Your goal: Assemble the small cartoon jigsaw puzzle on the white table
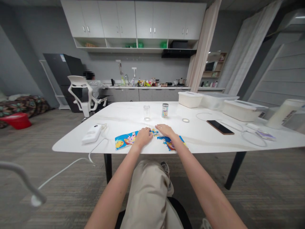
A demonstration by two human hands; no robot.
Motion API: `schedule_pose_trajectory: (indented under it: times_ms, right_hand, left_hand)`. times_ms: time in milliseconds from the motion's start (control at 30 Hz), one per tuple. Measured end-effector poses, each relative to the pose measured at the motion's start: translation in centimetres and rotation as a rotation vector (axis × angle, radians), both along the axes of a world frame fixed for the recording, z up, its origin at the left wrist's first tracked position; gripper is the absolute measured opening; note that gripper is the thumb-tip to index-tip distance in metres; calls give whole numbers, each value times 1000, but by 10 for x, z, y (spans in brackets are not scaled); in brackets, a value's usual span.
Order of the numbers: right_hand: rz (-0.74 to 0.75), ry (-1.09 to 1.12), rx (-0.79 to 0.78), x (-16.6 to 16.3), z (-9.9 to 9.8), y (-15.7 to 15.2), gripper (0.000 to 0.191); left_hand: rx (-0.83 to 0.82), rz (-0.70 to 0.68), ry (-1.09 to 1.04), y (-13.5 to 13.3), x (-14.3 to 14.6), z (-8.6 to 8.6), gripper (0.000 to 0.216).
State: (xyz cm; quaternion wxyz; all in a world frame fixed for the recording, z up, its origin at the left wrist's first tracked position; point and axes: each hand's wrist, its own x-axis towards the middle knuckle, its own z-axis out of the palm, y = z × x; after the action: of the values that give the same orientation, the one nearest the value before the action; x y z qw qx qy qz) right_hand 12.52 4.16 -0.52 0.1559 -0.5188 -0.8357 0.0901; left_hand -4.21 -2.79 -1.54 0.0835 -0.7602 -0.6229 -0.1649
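Small loose jigsaw pieces [154,132] in blue and yellow lie on the white table between my hands. My left hand [144,136] rests palm down at their left, its slightly bent fingers touching or nearly touching them. From the other side, my right hand [165,130] reaches in with fingers stretched out over the table; its fingertips are close to the far pieces. A joined puzzle section [125,141] with a pink cartoon figure lies left of my left hand. Under my right wrist is another section [168,143] with jagged edges, partly hidden by the forearm.
Beyond my hands stand a clear jar [146,113] and a printed can [165,110], with a round lid [185,120] nearby. A phone [219,127], cables and white storage boxes [244,109] occupy the right. A white power strip [92,133] lies left. A person [96,89] sits at the back.
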Motion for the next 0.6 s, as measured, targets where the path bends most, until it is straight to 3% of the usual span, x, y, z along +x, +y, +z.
schedule_pose_trajectory:
  times_ms: [200, 467, 600]
  right_hand:
    - [20, -41, 58, 6, -17, 4, 45]
    - [155, 211, 99, 11, -20, 9, 24]
    - [237, 325, 94, 12, -21, 12, 22]
  left_hand:
    - [-8, -15, 3, 6, 0, -3, 28]
    - [-18, -28, 6, 6, 1, -4, 29]
    - [-25, -31, 7, 5, 0, -3, 30]
